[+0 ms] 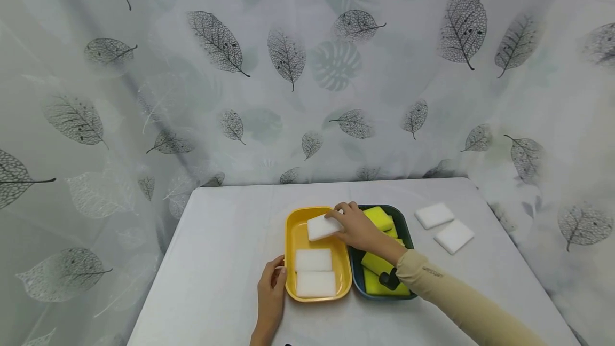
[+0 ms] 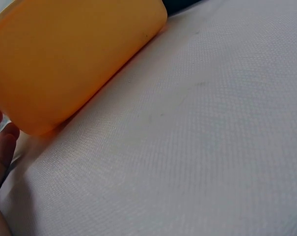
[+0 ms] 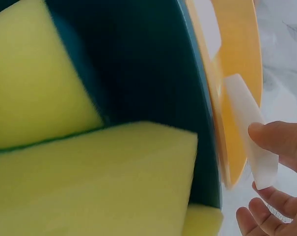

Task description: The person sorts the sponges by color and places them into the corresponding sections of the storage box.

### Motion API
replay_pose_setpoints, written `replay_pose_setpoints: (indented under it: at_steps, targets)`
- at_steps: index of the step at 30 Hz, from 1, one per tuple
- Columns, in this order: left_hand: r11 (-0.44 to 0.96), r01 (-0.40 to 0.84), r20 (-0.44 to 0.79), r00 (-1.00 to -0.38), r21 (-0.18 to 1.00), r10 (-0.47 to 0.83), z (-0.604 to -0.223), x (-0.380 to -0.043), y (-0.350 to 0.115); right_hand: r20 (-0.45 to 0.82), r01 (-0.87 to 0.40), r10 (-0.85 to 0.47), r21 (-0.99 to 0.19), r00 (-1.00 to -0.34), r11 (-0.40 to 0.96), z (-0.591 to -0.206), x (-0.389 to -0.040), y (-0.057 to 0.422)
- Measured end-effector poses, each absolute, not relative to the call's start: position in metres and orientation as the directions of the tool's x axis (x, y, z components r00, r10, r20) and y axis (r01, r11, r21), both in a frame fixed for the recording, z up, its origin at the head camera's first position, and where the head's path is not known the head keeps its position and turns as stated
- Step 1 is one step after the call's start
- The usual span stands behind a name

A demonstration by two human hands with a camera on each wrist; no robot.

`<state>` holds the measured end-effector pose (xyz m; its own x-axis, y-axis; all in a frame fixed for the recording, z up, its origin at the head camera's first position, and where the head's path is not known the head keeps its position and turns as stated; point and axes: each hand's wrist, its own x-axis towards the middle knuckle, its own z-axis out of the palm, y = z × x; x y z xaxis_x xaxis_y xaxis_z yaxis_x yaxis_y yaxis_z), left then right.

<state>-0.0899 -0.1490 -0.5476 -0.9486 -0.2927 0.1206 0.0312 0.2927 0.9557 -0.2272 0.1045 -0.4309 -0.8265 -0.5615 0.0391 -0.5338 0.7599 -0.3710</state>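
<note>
My right hand pinches a white sponge block over the far end of a yellow tray. In the right wrist view the thumb presses on the face of that white block, held tilted. Two more white blocks, one behind the other, lie in the tray's near half. At the tray's left side, my left hand rests with its fingers against the outer wall. The left wrist view shows its fingertips by the tray's corner; part of this hand is out of frame.
Right of the tray, beneath my right forearm, stands a dark blue-green tray holding several yellow-green sponges. Farther right, two white blocks, one beside the other, lie on the white-covered table. A leaf-patterned curtain hangs behind.
</note>
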Motion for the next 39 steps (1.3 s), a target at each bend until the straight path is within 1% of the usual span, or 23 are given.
replay_pose_setpoints:
  at_steps: [6,10,13,22,29,34,39]
  targets:
    - [0.295,0.022,0.114,-0.948,0.955,-0.297,-0.548,-0.09,-0.149,0.057,-0.578,-0.606,-0.383,-0.794,0.721,-0.433,-0.228,0.093]
    - [0.312,0.036,0.135,-0.944,0.949,-0.3,-0.55,-0.091,-0.149,0.06,-0.603,-0.635,-0.392,-0.77,0.695,-0.435,-0.23,0.084]
    - [0.318,0.05,0.151,-0.942,0.947,-0.3,-0.551,-0.091,-0.15,0.044,-0.602,-0.642,-0.403,-0.765,0.69,-0.438,-0.233,0.078]
    - [0.293,0.026,0.116,-0.948,0.956,-0.295,-0.549,-0.091,-0.15,-0.052,-0.551,-0.635,-0.447,-0.771,0.705,-0.444,-0.238,0.062]
    - [0.301,0.015,0.107,-0.951,0.954,-0.291,-0.548,-0.09,-0.149,-0.122,-0.477,-0.621,-0.532,-0.774,0.699,-0.449,-0.237,0.059]
    - [0.301,0.009,0.101,-0.952,0.954,-0.29,-0.547,-0.091,-0.149,-0.13,-0.462,-0.607,-0.532,-0.784,0.71,-0.452,-0.238,0.057]
    - [0.287,0.025,0.112,-0.95,0.958,-0.291,-0.549,-0.091,-0.15,-0.111,-0.478,-0.598,-0.494,-0.794,0.726,-0.458,-0.241,0.052]
